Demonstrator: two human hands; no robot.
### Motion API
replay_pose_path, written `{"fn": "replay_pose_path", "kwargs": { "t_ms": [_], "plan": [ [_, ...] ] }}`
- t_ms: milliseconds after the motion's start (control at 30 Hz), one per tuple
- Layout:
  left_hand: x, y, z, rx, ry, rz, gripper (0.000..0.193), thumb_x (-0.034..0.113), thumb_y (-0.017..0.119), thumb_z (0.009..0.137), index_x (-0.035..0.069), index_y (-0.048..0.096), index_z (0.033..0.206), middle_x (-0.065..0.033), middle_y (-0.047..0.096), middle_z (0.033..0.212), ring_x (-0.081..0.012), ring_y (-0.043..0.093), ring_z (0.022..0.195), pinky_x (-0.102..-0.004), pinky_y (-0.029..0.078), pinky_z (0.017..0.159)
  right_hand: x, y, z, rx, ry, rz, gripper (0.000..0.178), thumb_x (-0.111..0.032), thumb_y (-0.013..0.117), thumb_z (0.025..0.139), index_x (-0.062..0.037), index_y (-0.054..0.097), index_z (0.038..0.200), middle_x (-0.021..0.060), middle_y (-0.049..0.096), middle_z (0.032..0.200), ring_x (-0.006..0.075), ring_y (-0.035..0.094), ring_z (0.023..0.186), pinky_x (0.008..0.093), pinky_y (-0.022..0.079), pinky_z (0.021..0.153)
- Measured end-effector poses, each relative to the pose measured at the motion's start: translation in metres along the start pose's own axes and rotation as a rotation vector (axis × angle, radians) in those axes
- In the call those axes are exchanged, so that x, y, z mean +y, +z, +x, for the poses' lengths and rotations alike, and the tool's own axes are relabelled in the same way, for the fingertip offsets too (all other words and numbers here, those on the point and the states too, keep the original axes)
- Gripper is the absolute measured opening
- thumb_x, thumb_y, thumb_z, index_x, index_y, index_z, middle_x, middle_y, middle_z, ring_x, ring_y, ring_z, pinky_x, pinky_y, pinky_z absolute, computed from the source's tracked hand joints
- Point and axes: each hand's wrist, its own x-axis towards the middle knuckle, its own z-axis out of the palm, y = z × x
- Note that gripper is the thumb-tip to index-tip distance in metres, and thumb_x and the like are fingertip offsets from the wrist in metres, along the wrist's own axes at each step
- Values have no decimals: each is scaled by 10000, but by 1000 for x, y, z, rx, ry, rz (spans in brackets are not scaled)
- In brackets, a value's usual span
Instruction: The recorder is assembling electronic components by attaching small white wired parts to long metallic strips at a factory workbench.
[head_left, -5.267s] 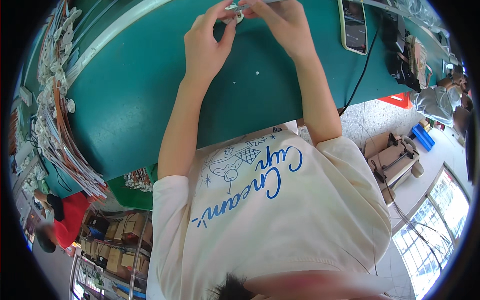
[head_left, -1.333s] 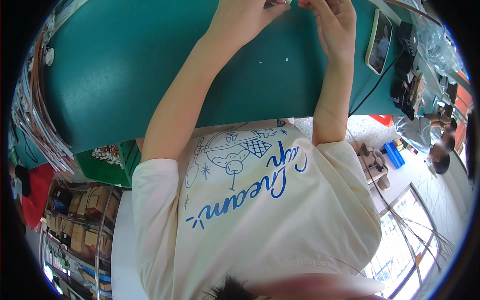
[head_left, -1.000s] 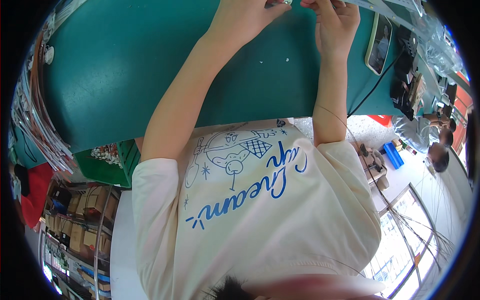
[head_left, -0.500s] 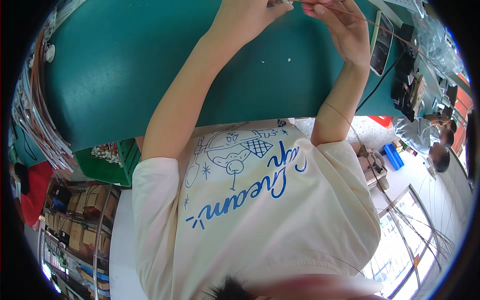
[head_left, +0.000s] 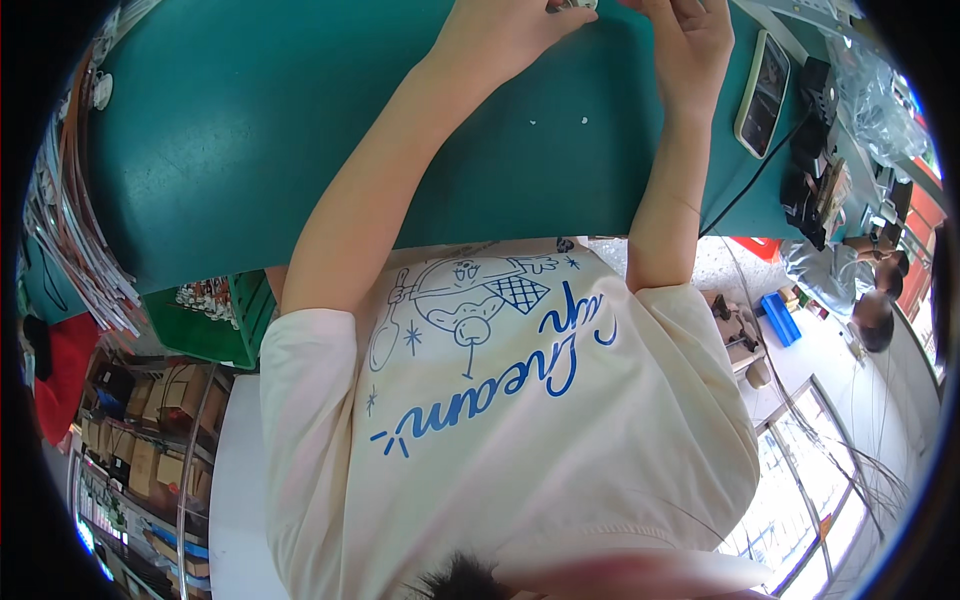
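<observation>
Both hands are at the top edge of the head view, over the green work table (head_left: 250, 130), and partly cut off by it. My left hand (head_left: 512, 28) is closed, its thumb pressing a small whitish piece (head_left: 585, 4) against the fingers. Most of that piece is hidden. To its right is my right hand (head_left: 692, 38), thumb and fingers bent together as in a pinch. Its fingertips run out of view, so what they hold cannot be made out. Two tiny white bits (head_left: 584, 121) lie on the table below the hands.
A phone (head_left: 763, 93) lies right of my right hand, with a black cable (head_left: 757, 177) near it. Bundled brown and white strips (head_left: 70, 215) hang over the left edge. A green crate (head_left: 235, 320) stands below the table. Another person (head_left: 825, 270) is at far right.
My right hand has moved up, further out of view. The thin brown wire that ran from its fingers to the right no longer shows. My left hand has shifted slightly right with the small piece.
</observation>
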Motion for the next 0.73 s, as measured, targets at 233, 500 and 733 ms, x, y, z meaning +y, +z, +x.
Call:
{"fn": "replay_pose_path", "kwargs": {
  "t_ms": [233, 500, 733],
  "plan": [
    [-1, 1, 0, 37, 38, 19, 384, 43, 702, 725, 21, 436, 1001, -188, 613, 864, -324, 619, 743, -349, 499, 670, 22, -5, -5, 87, -314, -599, 233, -220, 708, 781, -21, 603, 722, 36, 590, 573, 105, 488, 482, 237, 376, 467],
    [3, -1, 1, 7, 22, 83, 309, 49, 695, 731, 16, 458, 927, -178, 597, 802, -329, 607, 711, -353, 490, 650, 6, 3, -5, 94, -344, -696, 251, -256, 726, 744, -42, 596, 721, 46, 576, 558, 171, 545, 472, 260, 404, 459],
    [5, -2, 1, 0, -26, 16, 271, 64, 683, 748, 29, 471, 913, -187, 594, 794, -337, 612, 723, -371, 489, 650, 10, 9, -3, 124, -536, -781, 237, -245, 719, 751, -46, 593, 772, 50, 586, 597, 177, 557, 492, 277, 427, 466]
  ]
}}
